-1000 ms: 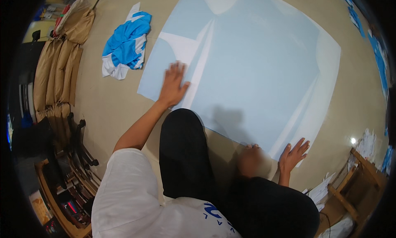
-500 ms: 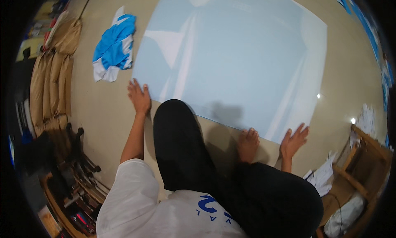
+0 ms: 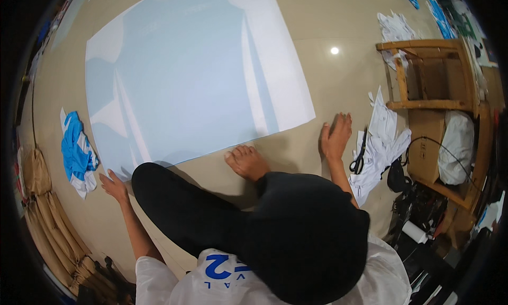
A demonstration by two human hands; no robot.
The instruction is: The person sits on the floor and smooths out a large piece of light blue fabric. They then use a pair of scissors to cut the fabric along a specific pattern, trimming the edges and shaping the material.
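Note:
A large light-blue and white sheet with pale pattern shapes lies flat on the floor in front of me. At its near left corner is my left hand, fingers spread and holding nothing; whether it touches the edge I cannot tell. My right hand is open just beyond the near right corner, apart from the sheet, with its fingers stretched out. Black scissors rest on white cloth scraps to the right of that hand. My bare foot is by the sheet's near edge.
A crumpled blue and white cloth lies left of the sheet. On the right stands a wooden frame, with a cardboard box and a white bag by it. Brown wrapped bundles line the lower left.
My view has turned rightward, so the sheet sits further left and the scissors now show. My right hand has shifted away from the sheet's corner; the left stays near its own corner.

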